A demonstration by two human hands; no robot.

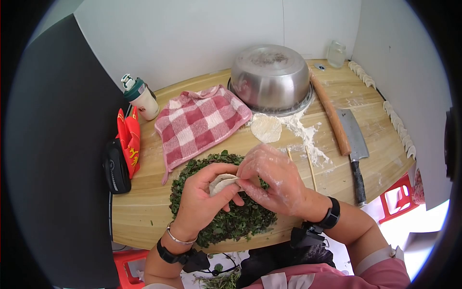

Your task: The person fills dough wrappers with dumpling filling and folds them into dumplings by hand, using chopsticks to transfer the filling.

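Note:
A folded dough wrapper (222, 183) is held between my two hands, above a heap of chopped green leaves (226, 221). My left hand (204, 192) cups it from the left, with fingers curled round it. At its right edge, the fingertips of my floury right hand (274, 179) pinch the dough. What lies inside the fold is hidden. Beyond my hands, a flat round wrapper (266, 128) lies on the wooden table (139, 212) beside scattered flour (303, 130). Two thin chopsticks (311, 168) lie partly under my right hand.
An upturned metal basin (269, 77) stands at the back, beside a rolling pin (331, 113) and a cleaver (353, 135). Folded dumplings (397, 125) line the right edge. A checked towel (199, 120), bottle (143, 98), red item (129, 139) and glass jar (336, 54) are around.

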